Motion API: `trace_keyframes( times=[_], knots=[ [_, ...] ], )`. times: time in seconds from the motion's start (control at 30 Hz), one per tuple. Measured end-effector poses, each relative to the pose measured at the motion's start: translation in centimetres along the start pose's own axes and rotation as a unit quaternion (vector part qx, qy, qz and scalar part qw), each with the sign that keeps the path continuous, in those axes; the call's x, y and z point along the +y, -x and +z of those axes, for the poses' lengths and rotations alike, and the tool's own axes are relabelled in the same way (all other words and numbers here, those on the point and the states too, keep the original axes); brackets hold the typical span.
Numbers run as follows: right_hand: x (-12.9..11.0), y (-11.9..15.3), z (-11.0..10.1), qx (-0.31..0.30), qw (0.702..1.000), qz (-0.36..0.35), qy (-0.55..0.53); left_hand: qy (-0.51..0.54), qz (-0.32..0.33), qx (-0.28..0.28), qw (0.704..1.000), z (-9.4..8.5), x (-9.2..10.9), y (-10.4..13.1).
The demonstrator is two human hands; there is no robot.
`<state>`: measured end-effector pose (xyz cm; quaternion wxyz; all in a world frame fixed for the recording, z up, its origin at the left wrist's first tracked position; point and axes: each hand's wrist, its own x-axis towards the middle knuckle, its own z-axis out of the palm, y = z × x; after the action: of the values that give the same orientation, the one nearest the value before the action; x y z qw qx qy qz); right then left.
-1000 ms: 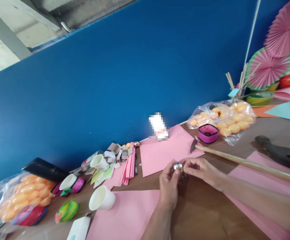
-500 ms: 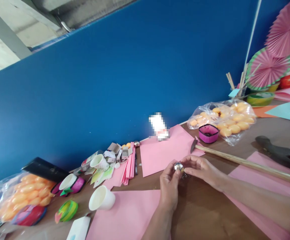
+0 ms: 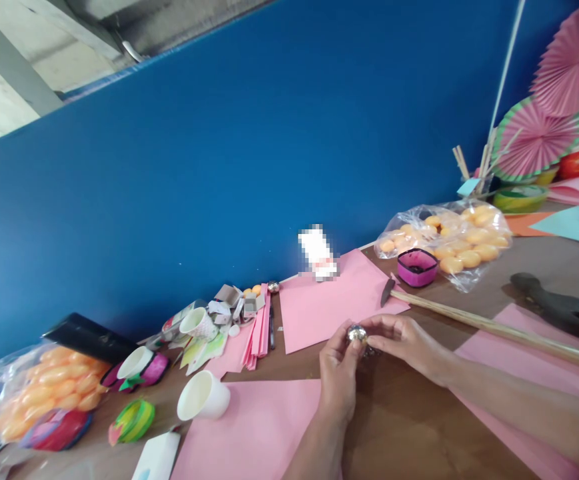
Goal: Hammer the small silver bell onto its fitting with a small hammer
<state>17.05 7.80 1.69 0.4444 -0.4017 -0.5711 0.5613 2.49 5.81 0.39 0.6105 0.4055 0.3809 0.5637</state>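
A small shiny silver ball (image 3: 356, 334) is held over the brown table (image 3: 399, 427), right of centre. My left hand (image 3: 338, 367) grips it from the left, with thumb and fingers around it. From the right, my right hand (image 3: 403, 341) pinches at the ball's edge, thumb and forefinger nearly together; something small and dark hangs just below the fingertips, too small to make out. Behind the hands lies a pink sheet (image 3: 314, 310). A hammer (image 3: 494, 325) with a wooden handle rests to the right of them.
A white cup (image 3: 204, 396) lies tilted on a pink sheet at the left. Bags of orange balls (image 3: 469, 240) sit at both sides, with a purple container (image 3: 417, 268) by the right one. A dark-handled tool (image 3: 549, 300) is far right. A blue wall (image 3: 219, 147) stands behind.
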Motion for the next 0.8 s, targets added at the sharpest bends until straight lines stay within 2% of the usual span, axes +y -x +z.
trace_keyframes(
  times=[0.13,0.4,0.7,0.8],
  knots=[
    [-0.11,-0.1,0.09,0.004,1.0,-0.008,0.007,-0.004,0.007,-0.008,1.0,0.0,0.04,0.08],
    [-0.33,-0.24,-0.01,0.0,1.0,0.001,-0.001,0.076,-0.027,0.01,0.997,0.04,-0.01,0.2],
    [0.17,0.06,0.19,-0.005,0.997,-0.06,0.045,0.032,-0.023,-0.02,0.999,0.08,0.23,0.37],
    [-0.06,0.32,0.29,0.005,0.992,-0.091,0.091,0.027,-0.025,-0.026,0.999,0.01,0.21,0.33]
  ],
)
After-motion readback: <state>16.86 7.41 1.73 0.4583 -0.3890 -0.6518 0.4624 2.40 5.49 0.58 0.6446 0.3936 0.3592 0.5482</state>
